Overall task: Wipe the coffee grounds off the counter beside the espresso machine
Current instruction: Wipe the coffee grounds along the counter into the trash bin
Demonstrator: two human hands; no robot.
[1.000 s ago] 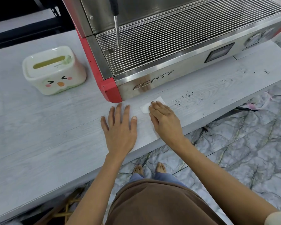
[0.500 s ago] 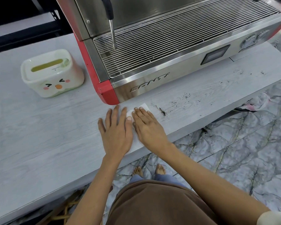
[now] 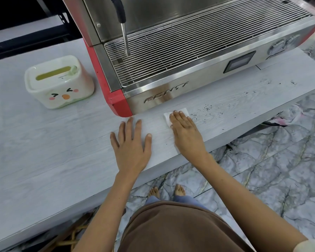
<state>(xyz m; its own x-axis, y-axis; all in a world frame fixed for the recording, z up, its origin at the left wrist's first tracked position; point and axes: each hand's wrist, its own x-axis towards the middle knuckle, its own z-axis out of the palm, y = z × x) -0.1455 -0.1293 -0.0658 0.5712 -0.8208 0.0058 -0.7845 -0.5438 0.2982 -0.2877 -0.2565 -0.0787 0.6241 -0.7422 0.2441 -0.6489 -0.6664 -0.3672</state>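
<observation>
Pale counter (image 3: 44, 160): right hand (image 3: 185, 135) flat, pressing tissue (image 3: 185, 111); coffee grounds (image 3: 205, 110) lie just right; left hand (image 3: 131, 144) splayed, empty.

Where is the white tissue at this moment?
The white tissue lies flat on the counter under the right hand, just before the espresso machine, with coffee grounds to its right.

White tissue box (image 3: 59, 82) with a cartoon face, marbled floor (image 3: 273, 166), brown garment (image 3: 178, 228)
</observation>
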